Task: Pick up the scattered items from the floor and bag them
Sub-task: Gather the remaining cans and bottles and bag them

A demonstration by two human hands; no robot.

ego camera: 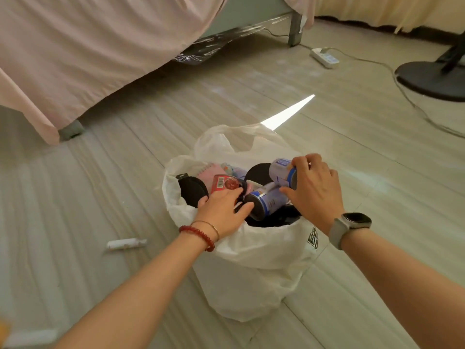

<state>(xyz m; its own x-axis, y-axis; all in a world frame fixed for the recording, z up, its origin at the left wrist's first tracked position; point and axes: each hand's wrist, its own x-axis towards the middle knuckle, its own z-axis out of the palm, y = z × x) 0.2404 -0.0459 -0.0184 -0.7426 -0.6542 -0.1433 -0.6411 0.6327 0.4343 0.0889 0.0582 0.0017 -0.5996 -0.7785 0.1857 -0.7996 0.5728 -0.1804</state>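
Note:
A white plastic bag [254, 268] stands open on the floor, stuffed with items. Inside lie a lower blue-and-white can [266, 201], an upper blue-and-white can [283, 171], a red packet [225, 183], a pink spiral notebook [210, 171] and a black pad [192, 191]. My left hand [222, 209] reaches into the bag, its fingers spread over black items beside the lower can's end. My right hand [314, 183] is over the bag's right side, gripping the upper can with its thumb against the lower one. A small white tube [125, 244] lies on the floor left of the bag.
A bed with a pink sheet [88, 51] fills the upper left, with its grey leg [71, 131] near the bag. A power strip [324, 57] and its cables run across the floor at upper right, next to a black fan base [432, 79]. A pale object [30, 337] sits at the bottom left corner.

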